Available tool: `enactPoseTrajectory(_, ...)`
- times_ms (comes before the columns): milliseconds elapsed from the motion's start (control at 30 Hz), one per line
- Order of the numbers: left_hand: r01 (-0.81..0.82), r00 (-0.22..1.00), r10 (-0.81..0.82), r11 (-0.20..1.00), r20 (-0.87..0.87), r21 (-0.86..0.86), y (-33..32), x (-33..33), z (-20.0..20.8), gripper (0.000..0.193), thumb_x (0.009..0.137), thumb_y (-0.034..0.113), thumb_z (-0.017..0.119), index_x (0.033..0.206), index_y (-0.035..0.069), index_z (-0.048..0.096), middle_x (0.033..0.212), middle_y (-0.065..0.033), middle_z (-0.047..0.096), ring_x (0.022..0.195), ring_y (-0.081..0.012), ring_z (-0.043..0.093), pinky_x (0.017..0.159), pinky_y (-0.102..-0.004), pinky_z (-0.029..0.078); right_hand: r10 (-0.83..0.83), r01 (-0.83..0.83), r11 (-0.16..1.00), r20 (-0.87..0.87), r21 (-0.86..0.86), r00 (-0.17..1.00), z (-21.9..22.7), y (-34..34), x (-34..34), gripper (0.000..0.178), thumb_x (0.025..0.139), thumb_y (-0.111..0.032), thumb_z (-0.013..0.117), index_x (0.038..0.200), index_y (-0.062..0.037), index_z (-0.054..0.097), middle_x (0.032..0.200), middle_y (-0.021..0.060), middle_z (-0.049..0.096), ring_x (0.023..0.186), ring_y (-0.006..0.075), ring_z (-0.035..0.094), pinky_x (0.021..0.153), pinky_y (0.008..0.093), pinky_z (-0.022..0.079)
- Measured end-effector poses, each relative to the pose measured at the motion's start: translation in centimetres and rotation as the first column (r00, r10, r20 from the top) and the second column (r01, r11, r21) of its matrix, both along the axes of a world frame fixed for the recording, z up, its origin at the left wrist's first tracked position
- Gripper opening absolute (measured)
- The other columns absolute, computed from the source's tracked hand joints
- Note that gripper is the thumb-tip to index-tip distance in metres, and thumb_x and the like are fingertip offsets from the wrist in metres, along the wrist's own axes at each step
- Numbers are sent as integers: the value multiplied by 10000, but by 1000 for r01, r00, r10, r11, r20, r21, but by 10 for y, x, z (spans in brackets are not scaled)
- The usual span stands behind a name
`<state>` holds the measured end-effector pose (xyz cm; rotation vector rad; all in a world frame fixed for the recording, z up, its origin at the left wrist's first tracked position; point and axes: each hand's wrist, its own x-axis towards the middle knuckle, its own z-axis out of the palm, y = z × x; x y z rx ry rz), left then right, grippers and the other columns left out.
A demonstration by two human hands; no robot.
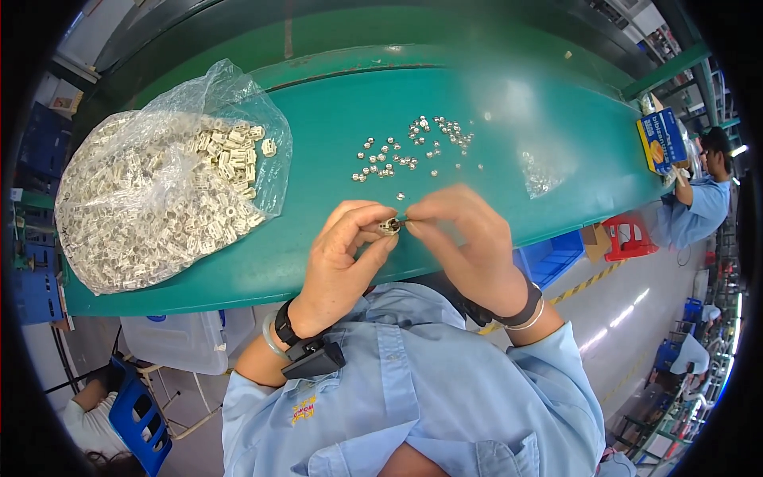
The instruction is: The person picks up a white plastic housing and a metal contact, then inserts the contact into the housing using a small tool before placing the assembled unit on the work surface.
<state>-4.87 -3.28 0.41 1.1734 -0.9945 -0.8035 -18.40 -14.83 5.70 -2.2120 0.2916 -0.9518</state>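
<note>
Between thumb and fingertips, my left hand [338, 258] grips a small cream plastic part [389, 226] with a dark, shiny middle. Directly beside it, my right hand [473, 250] is closed in a pinch, partly smeared by motion. Whatever the right fingertips hold at the part is too small to make out. Just beyond my hands lies a single small round metal piece [400, 195]. Farther off, several more shiny metal pieces [384, 163] are scattered over the green tabletop [318, 119].
A large clear plastic bag [274, 151] full of cream plastic parts stands at the left. A small clear bag [544, 175] lies to the right. Past it are a blue and yellow box [661, 141] and a co-worker [703, 207]. A blue bin [552, 258] and red stool [629, 237] stand below the table.
</note>
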Motion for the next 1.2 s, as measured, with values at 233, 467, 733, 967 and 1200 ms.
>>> enactPoseTrajectory(233,-1,1000,1,1000,2,3,0,0,0,317,849,-90,596,1155,-14,560,1135,-81,498,936,-123,599,794,-246,522,-23,23,1000,-12,-17,1000,1,3,-1,220,761,42,709,955,-17,622,873,114,643,779,244,623,666,318,495)
enactPoseTrajectory(467,-5,1000,5,1000,-9,7,0,0,0,324,849,-94,592,1161,-14,553,1146,-83,491,957,-127,598,814,-249,520,-40,41,998,19,-46,999,3,4,-1,239,747,37,724,954,-23,621,862,112,644,768,243,624,659,317,497)
enactPoseTrajectory(733,12,1000,-13,1000,18,22,1,-1,3,308,860,-94,593,1155,-33,529,1147,-82,479,999,-138,579,868,-269,513,-60,61,993,7,-100,998,1,5,-2,233,743,27,731,940,-24,618,851,108,646,749,239,626,640,313,497)
enactPoseTrajectory(967,6,1000,-6,1000,24,20,2,-1,3,313,853,-104,596,1151,-32,531,1144,-80,479,996,-132,573,870,-266,511,-58,57,992,-7,-115,998,0,4,-1,232,744,17,732,938,-31,616,843,105,646,740,241,626,627,313,495)
enactPoseTrajectory(1200,8,1000,-9,999,23,32,2,0,3,313,853,-111,592,1149,-29,532,1142,-78,478,999,-128,565,872,-262,507,-53,52,991,-11,-121,999,-1,5,1,227,745,16,729,932,-35,613,836,100,645,733,248,625,622,318,494)
